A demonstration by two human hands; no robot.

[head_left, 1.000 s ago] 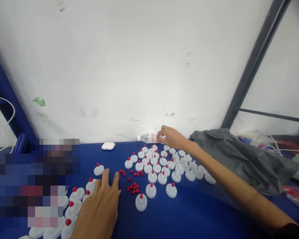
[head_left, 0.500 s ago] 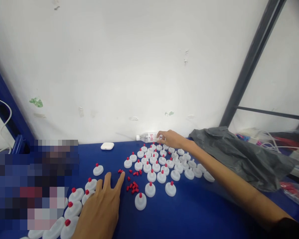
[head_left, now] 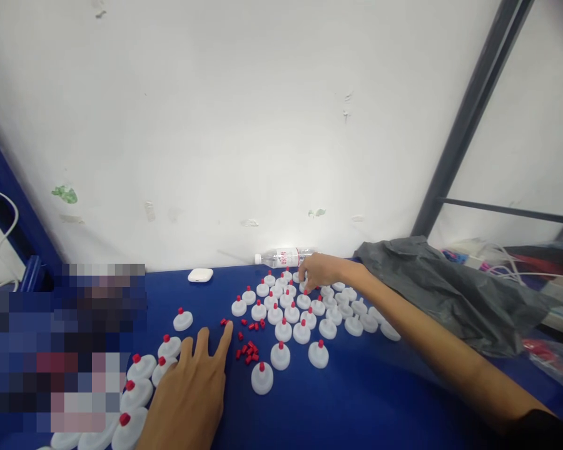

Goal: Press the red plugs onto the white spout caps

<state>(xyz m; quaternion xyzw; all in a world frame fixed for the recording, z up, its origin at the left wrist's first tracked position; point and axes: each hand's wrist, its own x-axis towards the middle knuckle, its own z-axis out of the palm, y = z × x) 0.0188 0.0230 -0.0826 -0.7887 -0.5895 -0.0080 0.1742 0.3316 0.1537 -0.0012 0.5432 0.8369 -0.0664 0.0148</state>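
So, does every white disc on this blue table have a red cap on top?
No, several white discs toward the right side of the cluster show nothing red on top.

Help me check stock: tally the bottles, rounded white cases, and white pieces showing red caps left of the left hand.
White pieces showing red caps, left of the left hand: 6
Bottles: 1
Rounded white cases: 1
Total: 8

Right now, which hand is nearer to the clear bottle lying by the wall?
Right. The right hand is just in front of the base end of the bottle; the left hand is farther off, leftward and nearer the camera, beside loose red caps.
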